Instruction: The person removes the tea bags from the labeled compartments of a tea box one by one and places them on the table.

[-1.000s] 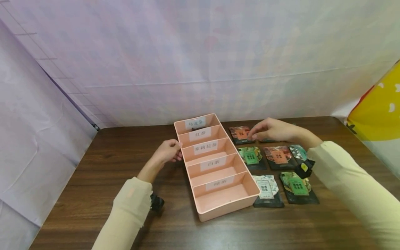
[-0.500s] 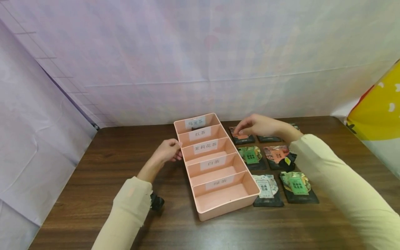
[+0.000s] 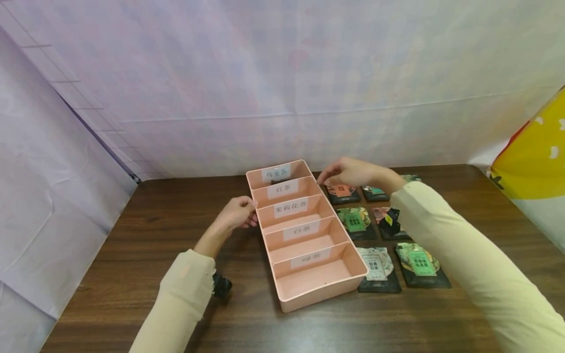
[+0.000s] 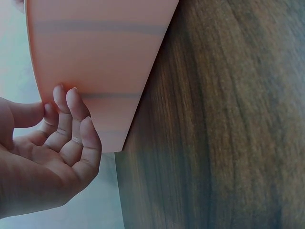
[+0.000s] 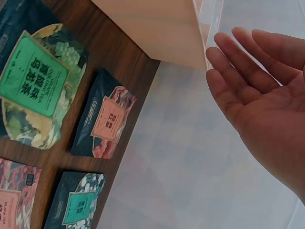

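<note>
In the head view a pink divided tray (image 3: 320, 296) with paper labels on its partitions stands on the table. My left hand (image 3: 238, 212) pinches its left rim between thumb and index finger; the left wrist view shows the other fingers loosely bent by the outer wall. At the tray's right rim, near the back, is my right hand (image 3: 353, 172). In the right wrist view its fingers (image 5: 233, 62) are fairly straight, close to the rim, and no packet is in them. Whether they touch the rim I cannot tell. A dark packet (image 3: 279, 181) lies in the rearmost compartment.
Right of the tray lie several tea packets: a red-labelled one (image 3: 343, 192) under my right hand, a green one (image 3: 354, 220), a white one (image 3: 377, 269) and another green one (image 3: 419, 264). My right forearm covers part of them. A pale curtain (image 3: 198, 88) hangs behind the table.
My right hand has moved left, from above the rear packets to the tray's right rim. My left hand and the tray have stayed in place.
</note>
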`<state>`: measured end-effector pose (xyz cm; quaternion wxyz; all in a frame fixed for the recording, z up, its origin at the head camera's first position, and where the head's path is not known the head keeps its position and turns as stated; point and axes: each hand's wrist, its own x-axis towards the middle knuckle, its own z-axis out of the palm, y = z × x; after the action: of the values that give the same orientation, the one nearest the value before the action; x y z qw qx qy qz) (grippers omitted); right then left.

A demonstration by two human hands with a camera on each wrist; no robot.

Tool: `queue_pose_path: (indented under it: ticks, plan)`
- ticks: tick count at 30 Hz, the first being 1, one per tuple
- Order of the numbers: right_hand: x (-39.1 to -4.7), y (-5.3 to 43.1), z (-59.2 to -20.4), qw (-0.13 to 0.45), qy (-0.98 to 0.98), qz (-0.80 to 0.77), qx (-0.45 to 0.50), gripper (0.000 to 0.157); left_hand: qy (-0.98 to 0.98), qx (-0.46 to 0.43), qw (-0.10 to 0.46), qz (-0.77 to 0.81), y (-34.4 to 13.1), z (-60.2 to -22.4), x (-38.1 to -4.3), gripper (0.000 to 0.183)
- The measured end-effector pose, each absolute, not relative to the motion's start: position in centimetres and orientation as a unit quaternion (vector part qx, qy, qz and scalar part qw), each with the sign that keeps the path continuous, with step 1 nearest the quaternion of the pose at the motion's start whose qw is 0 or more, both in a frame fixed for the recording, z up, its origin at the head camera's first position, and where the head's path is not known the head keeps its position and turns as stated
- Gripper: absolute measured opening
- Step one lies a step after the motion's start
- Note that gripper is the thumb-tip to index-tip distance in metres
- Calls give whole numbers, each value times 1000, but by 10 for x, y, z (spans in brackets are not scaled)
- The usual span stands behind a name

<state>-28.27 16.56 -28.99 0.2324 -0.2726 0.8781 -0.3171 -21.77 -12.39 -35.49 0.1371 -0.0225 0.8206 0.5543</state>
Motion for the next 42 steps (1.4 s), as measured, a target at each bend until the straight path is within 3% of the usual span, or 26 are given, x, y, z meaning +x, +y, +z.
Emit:
queue_pose_path:
  ticks: [16,42]
  plan:
    - [-294,133,-284,211,884,-308,-280,27,820,-23,137,556,-122,-354,-216,18]
    - [-297,104,-308,189,890,-276,-309,28,818,-20,137,559,-122,-354,-217,19]
